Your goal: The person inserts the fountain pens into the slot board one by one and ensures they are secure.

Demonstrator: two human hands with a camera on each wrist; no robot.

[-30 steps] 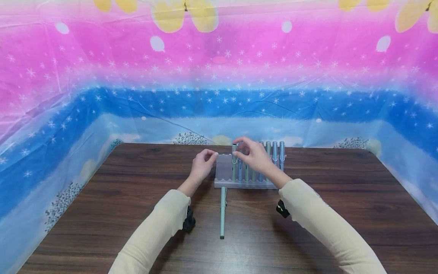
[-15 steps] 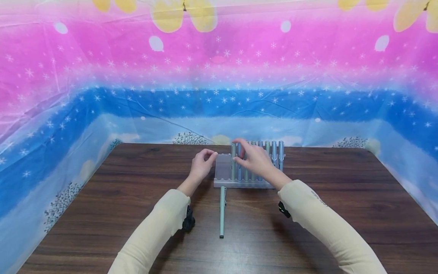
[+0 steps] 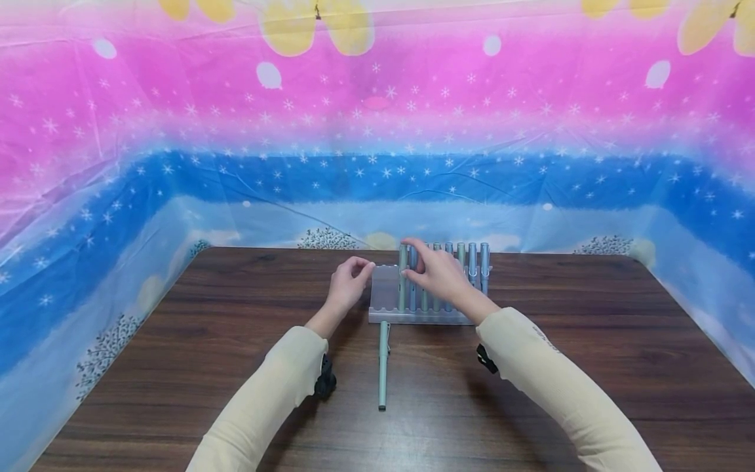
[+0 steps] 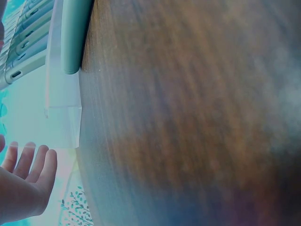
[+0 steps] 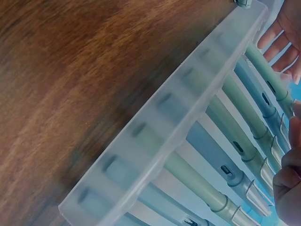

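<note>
The left hand (image 3: 348, 283) is at the left end of the translucent pen rack (image 3: 386, 288), just beside its upper left corner. Its fingers are loosely curled, and no thing is seen between them. Whether the fingertips touch the rack, I cannot tell from the head view. In the left wrist view the fingers (image 4: 29, 162) look relaxed and a little spread, close to the pale edge of the rack but apart from it.

In front of the rack, on the near side, one loose green pen (image 3: 383, 364) lies flat on the dark wooden table (image 3: 177, 367). It points almost straight from near to far, and its far end is at the bottom edge of the rack.

The rack stands at the far middle of the table. Its left part has no pens; the row of pens (image 3: 466, 262) stands in the middle and right part, side by side.

The right hand (image 3: 439, 275) is over this row. Its fingers are bent around the leftmost standing pen (image 3: 403, 278) and pinch it near the top. In the right wrist view the pens sit in the slots of the rack, green and blue in turn.

Behind the table hangs a pink and blue cloth (image 3: 236, 131) with white stars.
</note>
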